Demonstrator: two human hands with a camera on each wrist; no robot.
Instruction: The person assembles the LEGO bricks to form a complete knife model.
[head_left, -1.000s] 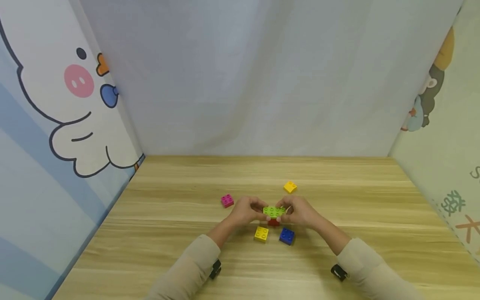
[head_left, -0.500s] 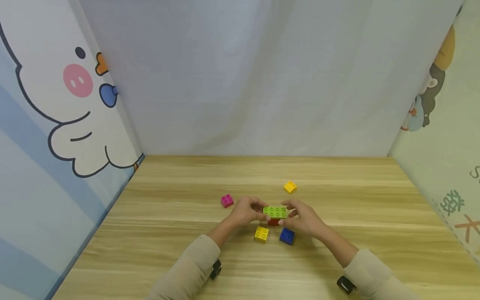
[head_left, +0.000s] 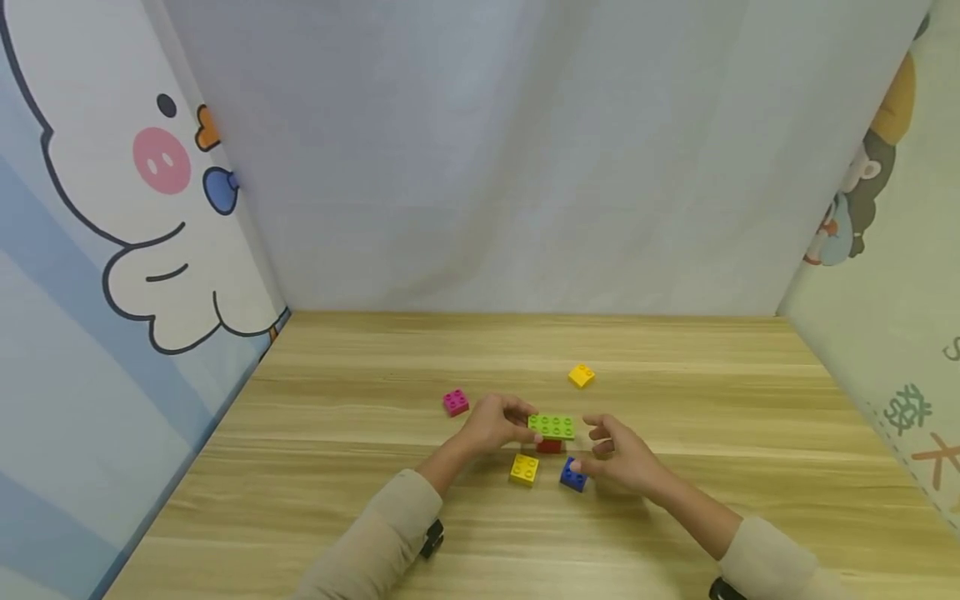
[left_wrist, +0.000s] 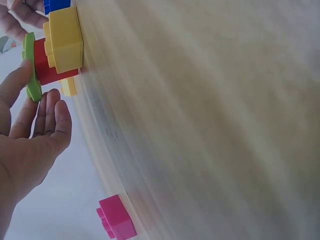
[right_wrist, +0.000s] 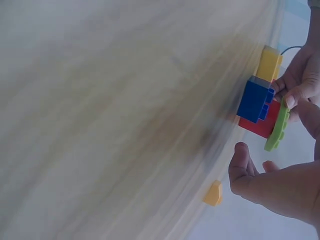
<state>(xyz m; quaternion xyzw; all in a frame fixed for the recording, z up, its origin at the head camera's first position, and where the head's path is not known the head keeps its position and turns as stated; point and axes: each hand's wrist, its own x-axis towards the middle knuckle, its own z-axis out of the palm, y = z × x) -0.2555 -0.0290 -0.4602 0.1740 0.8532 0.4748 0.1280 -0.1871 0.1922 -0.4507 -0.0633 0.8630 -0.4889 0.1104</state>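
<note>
A light green building brick (head_left: 551,427), thin with several studs and a curved underside, lies across the top of a red brick (head_left: 550,447) that stands on the table. My left hand (head_left: 489,425) pinches the green brick's left end between thumb and fingers. To the right, my right hand (head_left: 630,458) is apart from the green brick, fingers spread and loosely bent with nothing between them. Its thumb overlaps the blue brick (head_left: 573,477) in the head view; the right wrist view shows the blue brick (right_wrist: 254,100) standing in front of the red one.
Left of the blue brick sits a yellow brick (head_left: 523,470). A pink brick (head_left: 455,403) lies beyond the left hand, and a yellow sloped brick (head_left: 581,376) farther back. The wooden table (head_left: 360,367) meets a pale curtain (head_left: 480,167) at its far edge.
My right hand has let go of the green brick's right end and moved right and toward the blue brick. The left hand keeps its pinch in the same place.
</note>
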